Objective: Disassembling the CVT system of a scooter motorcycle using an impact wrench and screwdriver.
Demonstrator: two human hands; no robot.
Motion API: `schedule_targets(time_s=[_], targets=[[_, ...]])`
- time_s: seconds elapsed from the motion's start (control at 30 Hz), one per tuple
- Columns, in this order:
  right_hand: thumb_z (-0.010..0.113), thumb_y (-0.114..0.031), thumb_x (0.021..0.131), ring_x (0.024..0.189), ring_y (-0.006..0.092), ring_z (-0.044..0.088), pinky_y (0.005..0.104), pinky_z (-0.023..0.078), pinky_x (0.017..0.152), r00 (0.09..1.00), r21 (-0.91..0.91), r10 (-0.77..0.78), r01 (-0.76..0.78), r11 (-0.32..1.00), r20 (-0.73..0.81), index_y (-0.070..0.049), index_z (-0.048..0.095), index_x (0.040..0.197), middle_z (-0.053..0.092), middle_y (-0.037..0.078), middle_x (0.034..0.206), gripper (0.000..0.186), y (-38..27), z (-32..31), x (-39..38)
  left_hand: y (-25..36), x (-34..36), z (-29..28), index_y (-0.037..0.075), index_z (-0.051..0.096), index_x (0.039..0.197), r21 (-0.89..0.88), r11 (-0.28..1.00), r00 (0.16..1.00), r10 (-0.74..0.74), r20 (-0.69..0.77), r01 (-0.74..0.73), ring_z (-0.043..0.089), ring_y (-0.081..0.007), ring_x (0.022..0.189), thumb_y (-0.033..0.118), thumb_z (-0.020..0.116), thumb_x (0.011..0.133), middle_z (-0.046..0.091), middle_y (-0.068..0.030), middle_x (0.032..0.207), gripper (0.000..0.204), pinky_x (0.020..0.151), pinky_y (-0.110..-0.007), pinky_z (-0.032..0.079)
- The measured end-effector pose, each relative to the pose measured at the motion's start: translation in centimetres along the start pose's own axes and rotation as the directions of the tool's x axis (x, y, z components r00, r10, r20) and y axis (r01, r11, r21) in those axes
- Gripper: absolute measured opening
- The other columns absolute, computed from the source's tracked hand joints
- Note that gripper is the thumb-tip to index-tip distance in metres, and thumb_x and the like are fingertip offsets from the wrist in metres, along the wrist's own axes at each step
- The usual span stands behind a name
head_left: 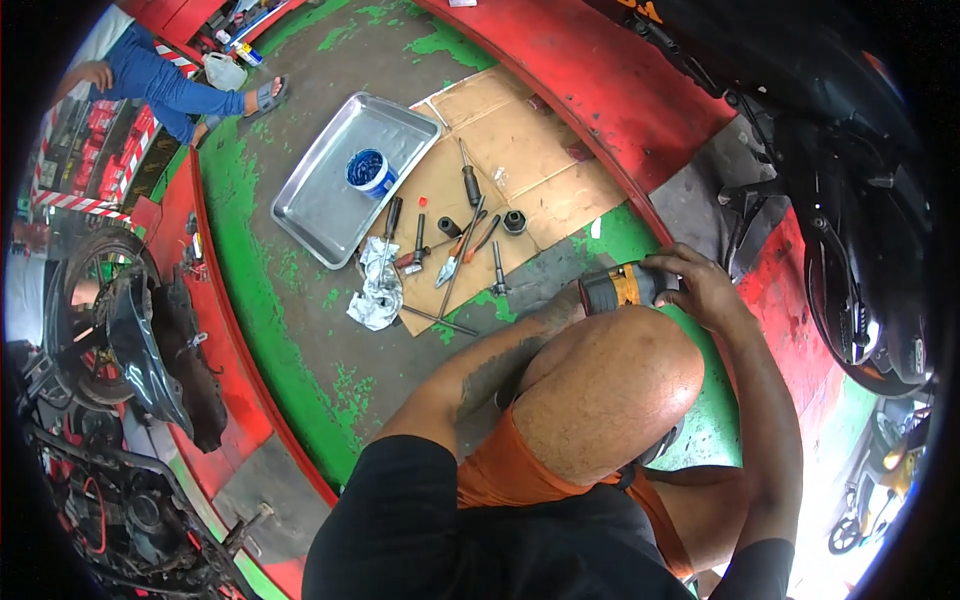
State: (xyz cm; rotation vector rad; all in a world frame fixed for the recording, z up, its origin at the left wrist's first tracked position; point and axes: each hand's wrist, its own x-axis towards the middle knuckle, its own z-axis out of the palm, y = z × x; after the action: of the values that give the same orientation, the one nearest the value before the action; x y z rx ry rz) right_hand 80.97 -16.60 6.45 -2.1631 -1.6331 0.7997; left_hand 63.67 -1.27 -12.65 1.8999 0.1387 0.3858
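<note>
A dark grey cylindrical part with a tattered orange-yellow band is held beside my raised bare knee. My right hand grips its right end, fingers curled over it. My left hand is at its left end, partly hidden by the knee and the part. Ahead on a cardboard sheet lie screwdrivers, pliers, several sockets and bars, and a crumpled white rag. A metal tray holds an open tub of blue grease.
A red raised platform at left holds motorcycle parts. Another red platform bears a black motorcycle at right. A person in jeans is at upper left, near red shelving. A scooter stands at lower right.
</note>
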Motion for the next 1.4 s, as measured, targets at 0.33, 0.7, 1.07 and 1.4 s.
schedule_targets(time_s=[0.33, 0.7, 1.07, 1.4], targets=[[0.072, -0.013, 0.075, 0.11, 0.0313, 0.057, 0.0407, 0.05, 0.092, 0.997, -0.147, -0.028, 0.016, 0.989, -0.076, -0.013, 0.056, 0.124, 0.052, 0.011, 0.129, 0.052, -2.0, -1.5, -0.9, -7.3, -15.9, -14.9, 0.001, 0.058, 0.108, 0.268, 0.844, 0.701, -0.164, -0.694, 0.464, 0.056, -0.0276, 0.096, 0.005, 0.061, 0.084, 0.056, -0.0146, 0.104, 0.025, 0.084, -0.035, 0.047], [0.082, -0.021, 0.067, 0.071, 0.0272, 0.066, 0.0372, 0.052, 0.06, 0.848, -0.039, -0.365, 0.38, 0.924, -0.384, -0.001, 0.063, 0.092, 0.065, 0.013, 0.08, 0.037, -22.1, -10.3, -7.0, -9.4, -25.1, -20.8, 0.003, 0.052, 0.122, 0.394, 0.431, 0.568, -0.427, -0.704, 0.812, 0.053, -0.0402, 0.104, 0.017, 0.065, 0.082, 0.052, -0.0222, 0.111, 0.044, 0.087, -0.046, 0.045], [0.082, -0.024, 0.065, 0.058, 0.0231, 0.063, 0.0346, 0.045, 0.047, 0.929, -0.164, -0.268, 0.232, 0.959, -0.253, -0.008, 0.064, 0.099, 0.061, 0.007, 0.067, 0.042, -21.2, -8.0, -10.1, -17.5, -24.6, -17.3, 0.001, 0.055, 0.124, 0.351, 0.605, 0.689, -0.525, -0.5, 0.715, 0.052, -0.042, 0.108, 0.019, 0.065, 0.08, 0.051, -0.026, 0.115, 0.049, 0.092, -0.046, 0.043], [0.065, -0.009, 0.081, 0.066, 0.0244, 0.063, 0.0347, 0.049, 0.06, 0.924, -0.116, 0.383, -0.382, 0.917, -0.023, -0.005, 0.058, 0.098, 0.063, 0.011, 0.075, 0.019, -2.9, -7.4, -18.2, -6.4, -19.6, -19.6, 0.002, 0.056, 0.102, 0.525, 0.497, 0.714, -0.35, -0.607, 0.69, 0.057, -0.0357, 0.088, 0.011, 0.067, 0.078, 0.056, -0.0163, 0.09, 0.028, 0.079, -0.045, 0.046]])
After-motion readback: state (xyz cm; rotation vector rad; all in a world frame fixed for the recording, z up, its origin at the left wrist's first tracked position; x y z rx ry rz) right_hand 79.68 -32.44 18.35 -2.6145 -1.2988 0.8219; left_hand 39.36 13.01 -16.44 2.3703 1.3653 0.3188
